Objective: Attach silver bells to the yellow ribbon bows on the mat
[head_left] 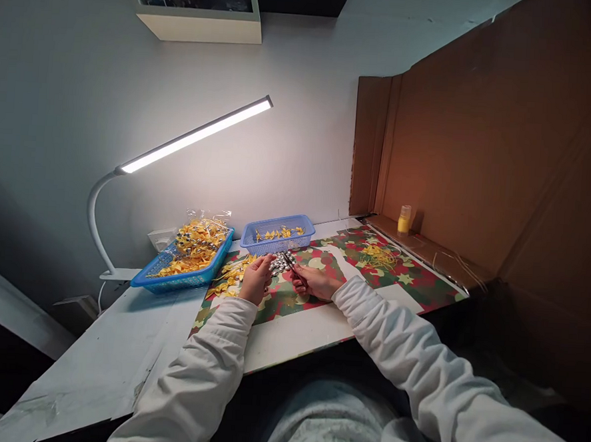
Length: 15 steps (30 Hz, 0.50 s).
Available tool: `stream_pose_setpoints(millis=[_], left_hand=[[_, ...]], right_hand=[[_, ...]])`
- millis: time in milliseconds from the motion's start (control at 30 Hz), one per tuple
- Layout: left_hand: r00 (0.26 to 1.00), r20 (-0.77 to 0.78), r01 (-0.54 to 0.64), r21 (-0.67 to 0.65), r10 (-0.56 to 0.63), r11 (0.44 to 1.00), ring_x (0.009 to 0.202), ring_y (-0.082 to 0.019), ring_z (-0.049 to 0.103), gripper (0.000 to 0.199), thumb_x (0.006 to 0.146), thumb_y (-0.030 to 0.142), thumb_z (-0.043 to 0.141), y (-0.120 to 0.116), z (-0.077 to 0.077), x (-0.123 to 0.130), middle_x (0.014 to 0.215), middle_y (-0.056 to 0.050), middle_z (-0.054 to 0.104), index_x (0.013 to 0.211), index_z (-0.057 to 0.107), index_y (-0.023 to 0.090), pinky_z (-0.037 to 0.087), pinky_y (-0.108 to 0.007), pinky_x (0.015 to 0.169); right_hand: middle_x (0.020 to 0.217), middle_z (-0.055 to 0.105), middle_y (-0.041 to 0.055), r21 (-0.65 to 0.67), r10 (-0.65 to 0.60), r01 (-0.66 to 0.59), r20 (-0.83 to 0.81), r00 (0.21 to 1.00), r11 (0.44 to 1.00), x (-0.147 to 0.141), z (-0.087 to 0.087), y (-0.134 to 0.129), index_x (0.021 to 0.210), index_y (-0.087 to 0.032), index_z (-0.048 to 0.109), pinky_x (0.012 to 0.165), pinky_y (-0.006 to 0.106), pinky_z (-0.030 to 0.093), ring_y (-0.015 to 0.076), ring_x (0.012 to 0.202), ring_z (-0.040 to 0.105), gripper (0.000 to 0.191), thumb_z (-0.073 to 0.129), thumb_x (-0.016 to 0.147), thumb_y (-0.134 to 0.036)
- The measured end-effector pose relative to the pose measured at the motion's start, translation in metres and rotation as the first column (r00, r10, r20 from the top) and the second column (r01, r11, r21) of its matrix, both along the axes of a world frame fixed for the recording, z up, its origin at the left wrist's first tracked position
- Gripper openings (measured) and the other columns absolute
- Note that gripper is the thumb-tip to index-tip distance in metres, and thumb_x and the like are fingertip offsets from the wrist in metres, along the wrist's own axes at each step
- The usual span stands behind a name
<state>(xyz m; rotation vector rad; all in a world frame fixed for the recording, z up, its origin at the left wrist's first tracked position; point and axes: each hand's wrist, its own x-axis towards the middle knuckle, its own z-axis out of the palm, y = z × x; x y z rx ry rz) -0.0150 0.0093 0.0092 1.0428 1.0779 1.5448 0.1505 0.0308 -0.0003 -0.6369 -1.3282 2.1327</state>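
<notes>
My left hand [256, 280] is closed in a pinch above the mat, and whatever sits between its fingertips is too small to make out. Dark pliers [293, 266] are gripped in my right hand [316, 281], their slim tip pointing toward the left hand. Between and just behind both hands lies a pile of shiny silver pieces [279, 264]. Yellow ribbon-like pieces [228, 277] are spread on the mat beside my left hand. Behind them, a blue-purple basket [254, 247] holds several yellow pieces.
A blue basket [144, 282] heaped with yellow pieces stands at the left near a lit desk lamp [195, 135]. Yellow strings [378, 256] lie on the camouflage-patterned mat [315, 295]. A small yellow bottle [404, 220] stands by the cardboard wall [480, 145] at right.
</notes>
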Motion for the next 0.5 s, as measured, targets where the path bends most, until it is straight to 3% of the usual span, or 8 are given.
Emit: stream_pose_setpoints(millis=[167,500], left_hand=[[0.995,0.074,-0.06,0.002,0.06,0.998,0.034,-0.003,0.014,0.039,0.061,0.046,0.07,0.0021,0.0008,-0.0025,0.041,0.014,0.018,0.081,0.056,0.016,0.01,-0.018,0.036],[0.992,-0.126,-0.03,-0.02,0.027,0.999,0.033,-0.002,0.017,0.048,0.057,0.055,0.071,-0.0017,-0.0021,0.0039,0.039,0.014,0.021,0.079,0.058,0.014,0.011,-0.017,0.035]], right_hand=[[0.053,0.032,-0.0052,-0.011,-0.007,0.007,0.016,1.0,1.0,-0.0006,-0.0024,0.0013,0.071,-0.016,0.046,0.044,0.016,0.021,0.0061,0.044,0.025,0.035,0.03,0.095,-0.036],[0.057,0.034,-0.0051,0.038,-0.01,0.011,-0.038,0.999,0.999,-0.0025,-0.0022,-0.0026,0.076,-0.016,0.048,0.045,0.018,0.023,0.0066,0.047,0.026,0.031,0.035,0.094,-0.038]])
